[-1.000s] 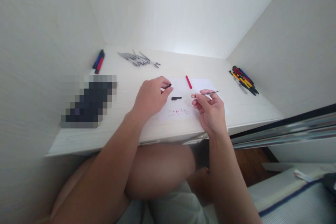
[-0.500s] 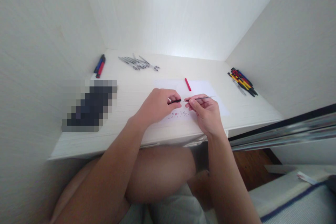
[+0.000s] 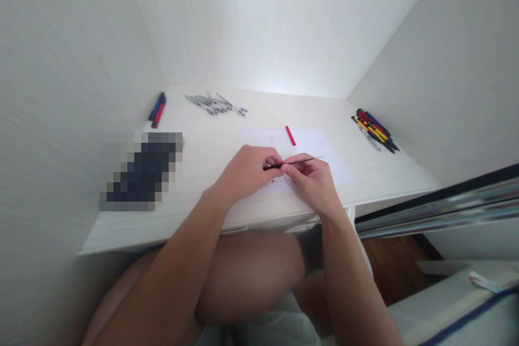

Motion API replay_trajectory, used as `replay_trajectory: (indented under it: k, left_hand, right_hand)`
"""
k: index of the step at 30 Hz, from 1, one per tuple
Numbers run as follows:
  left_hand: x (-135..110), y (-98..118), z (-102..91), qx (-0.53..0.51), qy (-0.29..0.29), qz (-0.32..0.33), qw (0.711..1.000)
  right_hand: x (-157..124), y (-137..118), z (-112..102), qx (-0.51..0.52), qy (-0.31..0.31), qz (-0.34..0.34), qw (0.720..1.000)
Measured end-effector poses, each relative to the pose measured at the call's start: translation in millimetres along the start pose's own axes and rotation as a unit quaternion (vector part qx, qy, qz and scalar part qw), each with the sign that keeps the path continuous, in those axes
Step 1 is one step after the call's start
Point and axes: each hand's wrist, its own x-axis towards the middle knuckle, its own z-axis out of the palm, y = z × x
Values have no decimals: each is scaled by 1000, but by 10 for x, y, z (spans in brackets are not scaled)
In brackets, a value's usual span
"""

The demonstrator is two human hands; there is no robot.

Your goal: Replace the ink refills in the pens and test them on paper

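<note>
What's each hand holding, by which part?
Left hand: black pen part, by its sides. Right hand: thin dark refill, near the end toward the left hand.

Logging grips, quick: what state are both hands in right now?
Left hand: closed, holding a black pen piece.
Right hand: closed, holding a thin dark rod.

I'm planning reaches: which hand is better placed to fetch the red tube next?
Probably the right hand: its fingers look slightly nearer the red tube, while the left hand grips the black piece. The right would first have to release the thin dark rod.
</note>
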Motion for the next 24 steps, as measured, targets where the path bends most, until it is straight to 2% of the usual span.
replay_trajectory:
  k: [3, 8, 12, 17, 21, 24]
  left_hand:
    - [-5, -5, 19, -45, 3, -1, 999]
    - [-1, -42, 46, -109, 18, 9, 994]
    - [20, 12, 28, -168, 88, -3, 982]
    - [18, 120, -45, -297, 190, -37, 935]
    - [22, 83, -86, -399, 210, -9, 893]
    - [35, 25, -97, -421, 211, -28, 882]
  right_hand:
    - [-13, -37, 4, 16, 4, 5, 1000]
    - [-17, -73, 6, 99, 26, -26, 994]
    - [-7, -48, 2, 117, 33, -36, 992]
    - [-5, -16, -1, 122, 14, -33, 992]
    - [-8, 2, 3, 111, 14, -18, 994]
    - [-9, -2, 6, 101, 15, -15, 995]
